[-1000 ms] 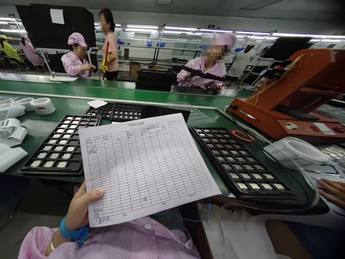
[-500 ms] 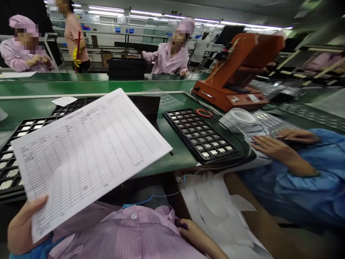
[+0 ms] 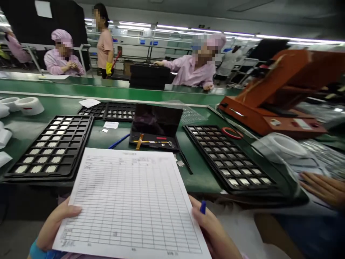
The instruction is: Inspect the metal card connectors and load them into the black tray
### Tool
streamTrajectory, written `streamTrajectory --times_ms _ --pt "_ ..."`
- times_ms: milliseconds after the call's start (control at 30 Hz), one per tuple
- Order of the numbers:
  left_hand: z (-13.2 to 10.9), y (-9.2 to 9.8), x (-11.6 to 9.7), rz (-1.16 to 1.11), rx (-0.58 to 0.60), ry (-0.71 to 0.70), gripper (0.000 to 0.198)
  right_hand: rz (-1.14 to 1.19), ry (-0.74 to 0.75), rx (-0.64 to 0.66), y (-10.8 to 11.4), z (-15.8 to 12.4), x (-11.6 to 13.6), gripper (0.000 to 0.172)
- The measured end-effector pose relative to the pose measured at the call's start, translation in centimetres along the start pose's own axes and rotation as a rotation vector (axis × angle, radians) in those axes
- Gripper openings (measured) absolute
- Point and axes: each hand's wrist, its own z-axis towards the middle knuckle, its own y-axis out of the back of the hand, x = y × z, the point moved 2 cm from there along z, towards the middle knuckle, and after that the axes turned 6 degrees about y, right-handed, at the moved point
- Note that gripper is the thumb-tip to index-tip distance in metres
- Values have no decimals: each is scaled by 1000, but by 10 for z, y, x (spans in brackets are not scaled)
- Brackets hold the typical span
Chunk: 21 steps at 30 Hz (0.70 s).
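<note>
A printed table form [image 3: 132,201] lies flat over my lap, below the bench edge. My left hand [image 3: 52,226] grips its lower left edge, thumb on top. My right hand [image 3: 212,232] is under the sheet's right edge, fingers closed round a blue pen [image 3: 202,207] whose tip sticks up. Ahead on the green bench [image 3: 201,176] are a black parts tray [image 3: 48,147] at left, another black parts tray [image 3: 229,160] at right, and a small open black case [image 3: 156,126] with tools in the middle.
A co-worker's hand [image 3: 322,187] in a blue sleeve rests at the right by a white tape roll [image 3: 283,145]. An orange machine [image 3: 280,97] stands at the back right. A blue pen [image 3: 118,141] lies on the bench. Several people work beyond the conveyor [image 3: 107,90].
The form has come down from upright and tilted to flat over my lap. My right hand with the pen has come up to its right edge. The view swung right, then back.
</note>
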Motion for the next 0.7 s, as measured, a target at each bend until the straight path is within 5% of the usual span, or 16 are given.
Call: streamTrajectory --times_ms 100,267,467,700 --pt "7 3 2 37 32 -13 88 192 -132 77 -9 10 0 49" --pt "18 -5 -4 150 57 -91 75 247 -190 23 -5 23 3 47" --pt "30 -15 -14 279 80 -249 70 163 -120 7 -3 46 6 53" --pt "36 7 -20 487 15 -351 73 -30 36 124 -14 78 16 57"
